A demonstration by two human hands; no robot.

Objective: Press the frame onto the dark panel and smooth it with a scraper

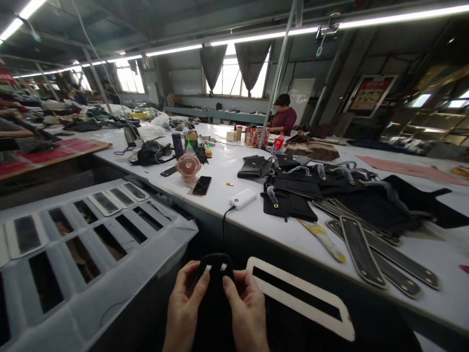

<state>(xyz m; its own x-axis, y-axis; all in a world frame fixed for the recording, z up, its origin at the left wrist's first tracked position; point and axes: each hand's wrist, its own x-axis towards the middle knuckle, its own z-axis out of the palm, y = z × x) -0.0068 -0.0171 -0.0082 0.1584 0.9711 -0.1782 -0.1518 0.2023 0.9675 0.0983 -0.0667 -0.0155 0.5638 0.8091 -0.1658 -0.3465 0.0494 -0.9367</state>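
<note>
Low in the middle of the head view, my left hand [188, 296] and my right hand [244, 300] grip a black piece [216, 288] with a rounded top end. Two small white tabs stick out of its face, one close to each thumb. Both thumbs press on the front while the other fingers curl behind it, partly hidden. The lower part of the piece merges with the dark background, so its full shape and material are unclear. Just right of my right hand is a pale, long frame [296, 305] with a slot through its middle.
A white table [205, 210] carries a pink fan [188, 167], phone [202, 186], white power bank [243, 198], yellow-handled tool [324, 239], black straps [362, 254] and black bags [289, 203]. A slotted white-covered rack [132, 288] stands left. A person [284, 117] sits across the table.
</note>
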